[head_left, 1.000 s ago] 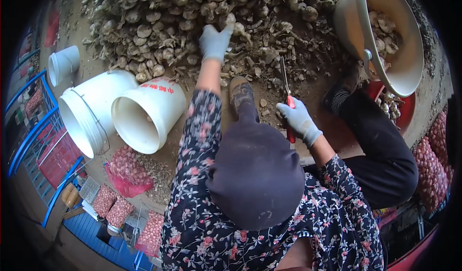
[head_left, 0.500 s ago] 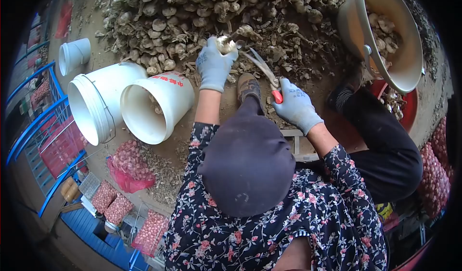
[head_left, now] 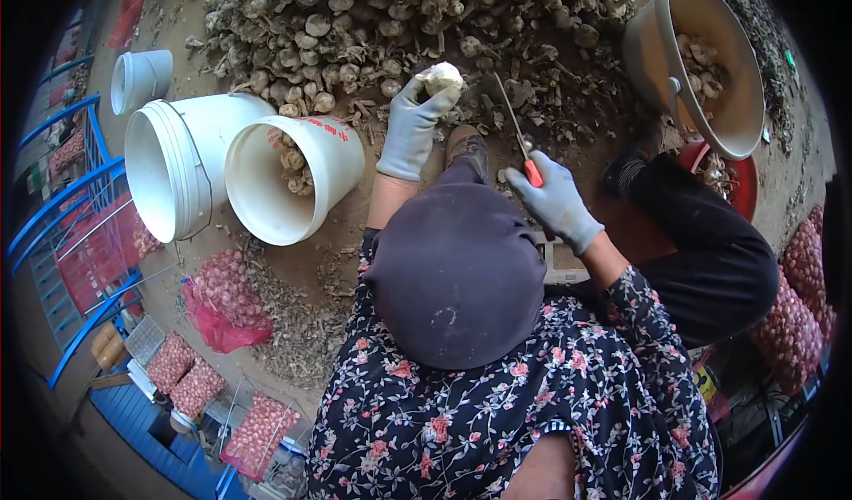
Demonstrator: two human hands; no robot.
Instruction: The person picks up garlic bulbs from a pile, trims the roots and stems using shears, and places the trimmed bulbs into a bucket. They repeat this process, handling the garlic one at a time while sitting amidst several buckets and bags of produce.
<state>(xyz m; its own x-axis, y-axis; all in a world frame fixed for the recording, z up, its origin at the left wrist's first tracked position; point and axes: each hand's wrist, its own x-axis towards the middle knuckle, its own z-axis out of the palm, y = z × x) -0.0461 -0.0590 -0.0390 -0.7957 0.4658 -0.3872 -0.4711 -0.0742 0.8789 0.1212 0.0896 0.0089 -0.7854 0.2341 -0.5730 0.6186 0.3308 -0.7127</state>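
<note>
Gripping tight, the left hand (head_left: 410,132) in its grey glove pinched a garlic bulb (head_left: 440,77) at the fingertips, raised just before the garlic pile (head_left: 399,12). Beside it, the right hand (head_left: 555,200) was wrapped around red-handled shears (head_left: 517,132), their long axis running up and slightly left, tips toward the pile. White buckets (head_left: 266,181) lay tipped on the ground at left.

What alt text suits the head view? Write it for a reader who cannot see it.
A seated person's gloved left hand holds a garlic bulb while the right hand grips red-handled shears, before a large garlic pile. White buckets lie tipped alongside.
</note>
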